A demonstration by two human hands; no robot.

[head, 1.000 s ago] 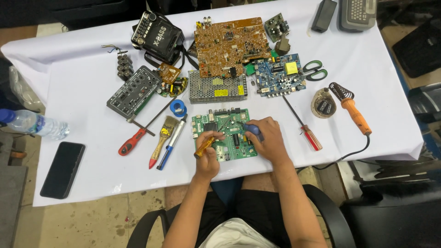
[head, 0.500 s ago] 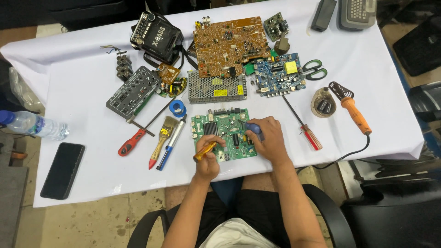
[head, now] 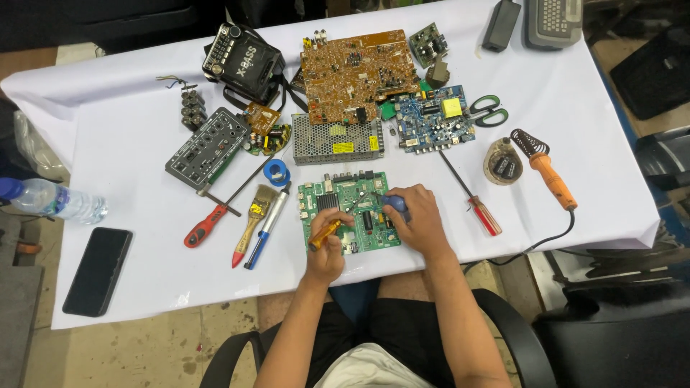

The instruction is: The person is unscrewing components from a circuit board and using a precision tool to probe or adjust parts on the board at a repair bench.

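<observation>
Left hand (head: 327, 251) grips an orange-handled tool (head: 324, 234), right hand (head: 417, 219) grips a blue-handled tool (head: 394, 204), both on the green circuit board (head: 345, 208); work looks mid-way, board intact.

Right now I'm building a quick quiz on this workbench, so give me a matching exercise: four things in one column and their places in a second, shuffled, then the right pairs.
Things:
1. green circuit board
2. black phone
3. soldering iron
4. scissors

Places:
A. near the table's left front corner
B. under both hands, left hand and right hand
C. right of the blue circuit board
D. right of the round tin, cord running off the front edge

Pairs: 1-B, 2-A, 3-D, 4-C
</observation>
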